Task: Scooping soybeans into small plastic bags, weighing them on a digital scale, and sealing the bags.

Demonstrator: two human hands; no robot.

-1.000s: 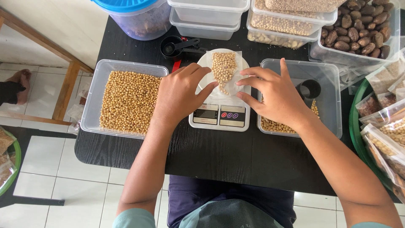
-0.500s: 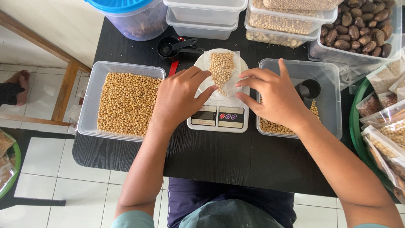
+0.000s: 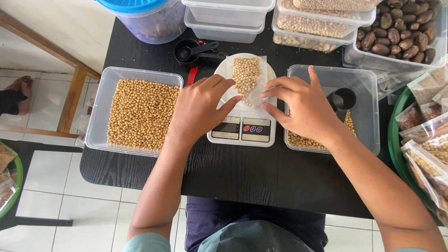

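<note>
A small white kitchen scale (image 3: 241, 129) stands on the black table (image 3: 242, 172). On its round plate lies a clear plastic bag (image 3: 254, 79) partly filled with yellow soybeans (image 3: 246, 74). My left hand (image 3: 198, 108) grips the bag's lower left edge between thumb and fingers. From the other side, my right hand (image 3: 305, 106) pinches the bag's lower right edge. Both hands rest over the scale, and the bag's near end is partly hidden under the fingers.
A clear tub full of soybeans (image 3: 140, 112) sits left of the scale. At the right, a clear tub (image 3: 361, 86) holds a black scoop (image 3: 342, 99) and a few beans. Black measuring cups (image 3: 189, 50), stacked tubs (image 3: 226, 16), nuts (image 3: 396, 32) and filled bags (image 3: 427, 135) ring the area.
Both hands stay on the bag at the scale, with the fingers shifting slightly along its near edge. The view has drifted a little.
</note>
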